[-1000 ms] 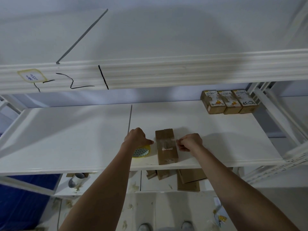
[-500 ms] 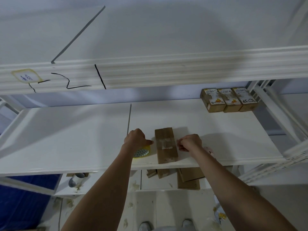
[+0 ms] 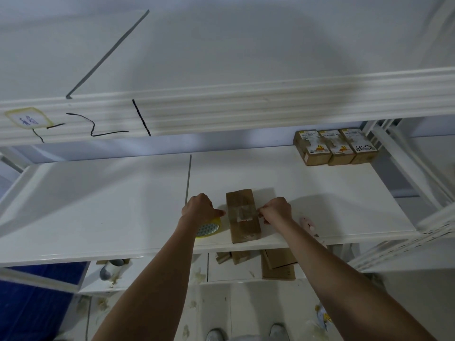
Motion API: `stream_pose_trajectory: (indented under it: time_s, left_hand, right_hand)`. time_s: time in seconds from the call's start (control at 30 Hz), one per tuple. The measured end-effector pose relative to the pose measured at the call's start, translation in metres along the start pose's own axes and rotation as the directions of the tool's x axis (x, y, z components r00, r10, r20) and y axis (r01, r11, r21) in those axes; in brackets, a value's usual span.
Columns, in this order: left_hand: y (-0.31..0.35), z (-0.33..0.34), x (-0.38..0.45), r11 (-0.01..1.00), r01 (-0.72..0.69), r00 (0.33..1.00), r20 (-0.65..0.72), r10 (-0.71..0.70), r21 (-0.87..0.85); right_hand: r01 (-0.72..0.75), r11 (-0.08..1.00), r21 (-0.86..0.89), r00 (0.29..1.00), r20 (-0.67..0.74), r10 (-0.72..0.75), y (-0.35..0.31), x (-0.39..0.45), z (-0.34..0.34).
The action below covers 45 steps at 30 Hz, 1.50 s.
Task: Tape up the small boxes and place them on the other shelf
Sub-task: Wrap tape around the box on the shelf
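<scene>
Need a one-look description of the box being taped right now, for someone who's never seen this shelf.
Look at the white middle shelf, near its front edge. The plain brown box lies between the left hand and right hand, with clear tape across it. Unlike the three labelled boxes at back right, it has no stickers.

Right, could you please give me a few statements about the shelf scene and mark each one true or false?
1. The small box lies on the middle shelf between the two hands. True.
2. The left hand holds a pair of scissors. False: it rests on the yellow tape roll.
3. Three labelled boxes stand in a row at the back right of the shelf. True.
4. The right hand lies flat and open on top of the box. False: its grip pinches the clear tape strip at the box's right edge.
5. A pink cutter lies on the shelf beside the right forearm. True.
</scene>
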<state>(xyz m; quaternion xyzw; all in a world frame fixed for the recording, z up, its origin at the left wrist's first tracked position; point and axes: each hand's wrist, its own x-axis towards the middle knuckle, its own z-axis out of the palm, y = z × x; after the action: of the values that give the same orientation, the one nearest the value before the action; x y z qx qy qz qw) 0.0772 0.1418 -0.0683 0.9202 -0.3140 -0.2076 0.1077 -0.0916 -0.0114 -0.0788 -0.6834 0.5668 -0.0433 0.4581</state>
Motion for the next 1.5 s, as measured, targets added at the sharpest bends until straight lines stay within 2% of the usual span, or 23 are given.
stream_pose_trajectory:
  time_s: [0.27,0.43,0.5,0.53,0.6,0.63,0.83,0.93,1.07,1.27,1.5]
  left_hand:
    - [0.006,0.002,-0.004,1.000,0.020,1.000,-0.005,-0.020,-0.024]
    - [0.005,0.002,-0.003,0.999,0.023,1.000,-0.004,-0.023,-0.024]
    - [0.005,0.003,-0.002,0.999,0.024,1.000,0.000,-0.024,-0.021]
    - [0.005,0.003,-0.002,1.000,0.024,1.000,0.000,-0.024,-0.019]
    - [0.004,0.003,-0.002,1.000,0.023,1.000,-0.002,-0.023,-0.021]
    - [0.004,0.003,-0.002,1.000,0.023,1.000,-0.002,-0.023,-0.021]
    - [0.006,0.005,-0.002,1.000,0.021,1.000,-0.005,-0.021,-0.011]
    - [0.007,0.005,-0.002,1.000,0.026,1.000,-0.005,-0.027,-0.006]
    - [0.008,0.004,-0.002,1.000,0.024,1.000,0.007,-0.024,0.004]
    - [0.008,0.004,-0.002,0.999,0.041,0.999,-0.002,-0.041,0.001]
    - [0.010,0.005,-0.002,0.999,0.046,0.999,-0.009,-0.046,-0.003]
  right_hand:
    - [0.085,0.982,-0.167,0.996,0.015,-0.084,-0.002,-0.004,0.008]
    - [0.031,0.982,-0.186,0.999,0.025,-0.027,0.006,0.003,0.013]
    - [-0.030,0.997,-0.076,0.999,0.042,0.034,0.006,0.001,0.013]
    - [-0.105,0.994,0.032,0.992,0.068,0.103,0.006,-0.001,0.012]
    - [-0.271,0.915,0.298,0.958,0.173,0.228,0.003,-0.008,0.004]
    - [-0.320,0.865,0.387,0.941,0.238,0.241,0.004,-0.010,0.000]
    - [-0.485,0.719,0.498,0.842,0.489,0.229,0.010,-0.013,-0.011]
    - [-0.553,0.681,0.479,0.797,0.544,0.264,0.013,-0.008,-0.010]
    - [-0.543,0.696,0.470,0.814,0.498,0.299,0.015,-0.003,-0.004]
    - [-0.413,0.861,0.295,0.871,0.402,0.280,0.002,-0.002,-0.003]
    - [-0.513,0.849,0.125,0.780,0.482,0.400,-0.017,-0.003,-0.016]
